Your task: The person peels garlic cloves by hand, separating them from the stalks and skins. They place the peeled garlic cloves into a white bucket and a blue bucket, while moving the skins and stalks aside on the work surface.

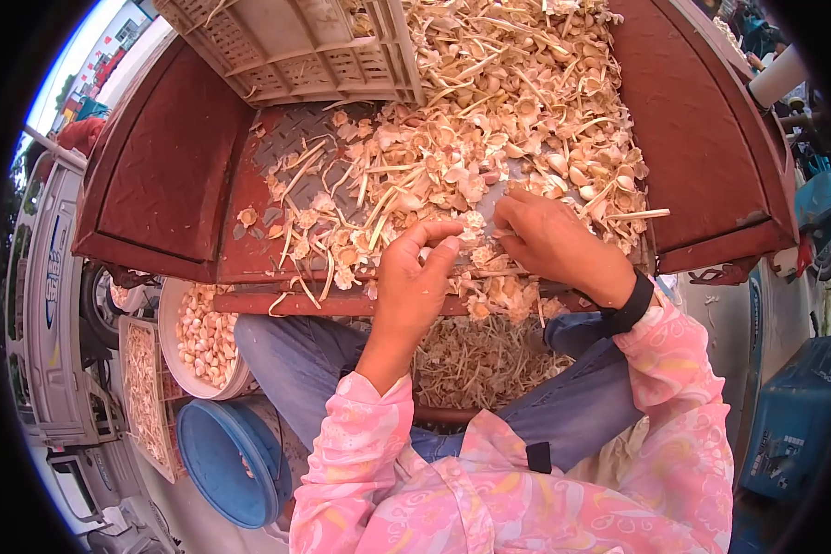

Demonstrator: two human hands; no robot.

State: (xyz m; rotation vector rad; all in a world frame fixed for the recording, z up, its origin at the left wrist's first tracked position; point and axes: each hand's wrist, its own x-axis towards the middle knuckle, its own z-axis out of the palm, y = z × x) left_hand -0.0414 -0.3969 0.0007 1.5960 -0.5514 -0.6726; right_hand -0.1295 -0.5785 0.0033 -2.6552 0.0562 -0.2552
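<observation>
Both hands work low over a heap of garlic cloves, papery skins and dry stalks (526, 111) on a red metal truck bed (702, 120). My left hand (414, 277) is closed, thumb and forefinger curled towards each other. Beside its fingertips is a pale, frayed piece of garlic husk (473, 227); whether it is gripped I cannot make out. My right hand (554, 242), with a black band at the wrist, reaches down to the bed with bent fingers drawn together. Its fingertips are partly hidden, and so is anything in them. Loose cloves (577, 175) lie just beyond it.
A plastic crate (314, 55) stands tilted on the bed at upper left. Below left are a white bucket of cloves (203, 337), a crate of scraps (143, 392) and a blue bucket (226, 462). Husks (485, 360) are piled between the legs under the bed's edge.
</observation>
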